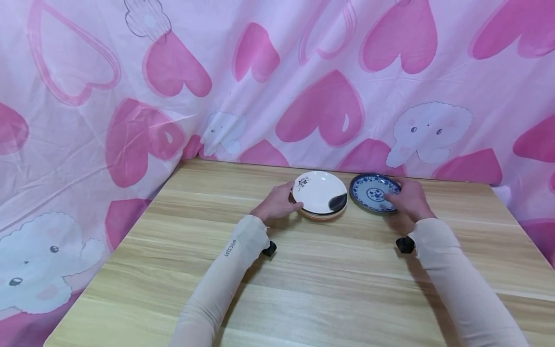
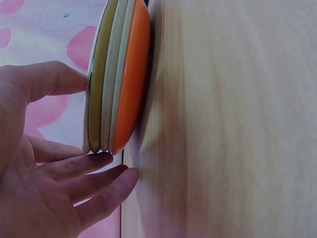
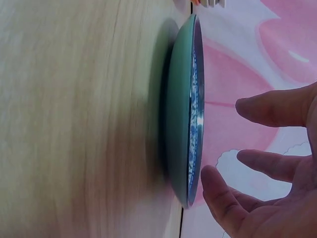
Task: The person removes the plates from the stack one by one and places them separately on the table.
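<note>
On the table stands a stack of plates (image 1: pixel 320 193). Its top plate is white with a dark flower sprig and a black patch, and an orange plate (image 2: pixel 132 82) is at the bottom. My left hand (image 1: pixel 279 201) holds the stack at its left rim, the thumb on the top edge and the fingers along the side. Right of the stack lies a blue-and-white patterned plate (image 1: pixel 374 193) with a green underside. Over its right edge hovers my right hand (image 1: pixel 409 198), thumb and fingers spread; the right wrist view shows a gap between them and the rim.
The wooden table (image 1: pixel 303 289) carries both plate groups near its back edge. Behind and to the left hangs a pink curtain (image 1: pixel 243 96) with hearts and white cartoon animals. The plate stack and the blue plate stand close together.
</note>
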Tool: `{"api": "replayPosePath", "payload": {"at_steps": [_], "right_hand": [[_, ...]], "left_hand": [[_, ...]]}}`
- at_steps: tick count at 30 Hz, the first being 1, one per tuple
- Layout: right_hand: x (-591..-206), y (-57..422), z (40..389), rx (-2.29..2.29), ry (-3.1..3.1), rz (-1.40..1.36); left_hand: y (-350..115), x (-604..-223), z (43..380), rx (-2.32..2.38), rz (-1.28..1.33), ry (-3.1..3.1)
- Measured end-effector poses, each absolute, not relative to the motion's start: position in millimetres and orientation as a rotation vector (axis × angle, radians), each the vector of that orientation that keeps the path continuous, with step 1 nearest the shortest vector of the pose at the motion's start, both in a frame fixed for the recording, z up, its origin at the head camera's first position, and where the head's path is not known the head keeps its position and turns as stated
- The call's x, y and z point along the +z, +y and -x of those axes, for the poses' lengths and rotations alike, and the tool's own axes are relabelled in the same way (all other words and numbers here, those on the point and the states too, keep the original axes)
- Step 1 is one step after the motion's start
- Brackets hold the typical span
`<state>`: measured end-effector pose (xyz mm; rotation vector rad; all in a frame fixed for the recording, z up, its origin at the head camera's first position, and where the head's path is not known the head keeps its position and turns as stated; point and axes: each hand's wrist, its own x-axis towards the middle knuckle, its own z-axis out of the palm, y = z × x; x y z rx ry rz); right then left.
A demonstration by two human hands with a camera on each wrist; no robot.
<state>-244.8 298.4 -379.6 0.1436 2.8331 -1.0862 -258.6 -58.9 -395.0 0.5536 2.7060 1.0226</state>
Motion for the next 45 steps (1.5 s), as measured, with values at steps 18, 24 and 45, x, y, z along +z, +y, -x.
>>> {"api": "replayPosePath", "payload": {"at_steps": [18, 24, 45], "right_hand": [[-375.1, 280.8, 243.6, -1.038, 2.853, -0.041], [-372.5, 275.5, 243.6, -1.019, 2.846, -0.037], [-375.7, 252.8, 241.6, -0.963, 2.859, 0.101]], "left_hand": [[-57.9, -396.0, 261.3, 1.012, -0.553, 2.699], [-58.5, -394.0, 260.2, 0.997, -0.564, 2.709], [-55.2, -393.5, 259.6, 0.91, -0.595, 2.758]]}}
